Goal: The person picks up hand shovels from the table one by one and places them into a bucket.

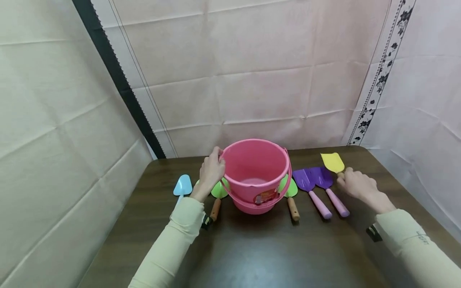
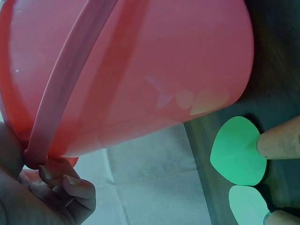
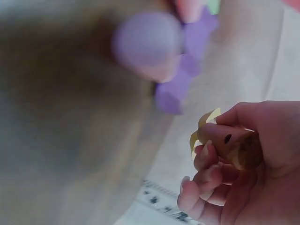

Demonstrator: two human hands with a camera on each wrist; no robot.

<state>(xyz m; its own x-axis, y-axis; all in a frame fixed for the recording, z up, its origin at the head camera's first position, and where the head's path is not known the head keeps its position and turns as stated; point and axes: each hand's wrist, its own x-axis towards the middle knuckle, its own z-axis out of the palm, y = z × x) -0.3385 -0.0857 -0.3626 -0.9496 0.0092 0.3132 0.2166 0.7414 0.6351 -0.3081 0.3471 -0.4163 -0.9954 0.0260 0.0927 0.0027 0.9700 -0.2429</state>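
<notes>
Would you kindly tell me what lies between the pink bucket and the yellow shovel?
The head view shows two purple shovels and a green shovel partly hidden by the bucket.

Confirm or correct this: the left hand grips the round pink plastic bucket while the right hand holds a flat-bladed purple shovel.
Wrong colour: the head view shows the right hand holding a flat-bladed yellow shovel; the two purple shovels lie on the dark table. The left hand does grip the round pink plastic bucket.
</notes>
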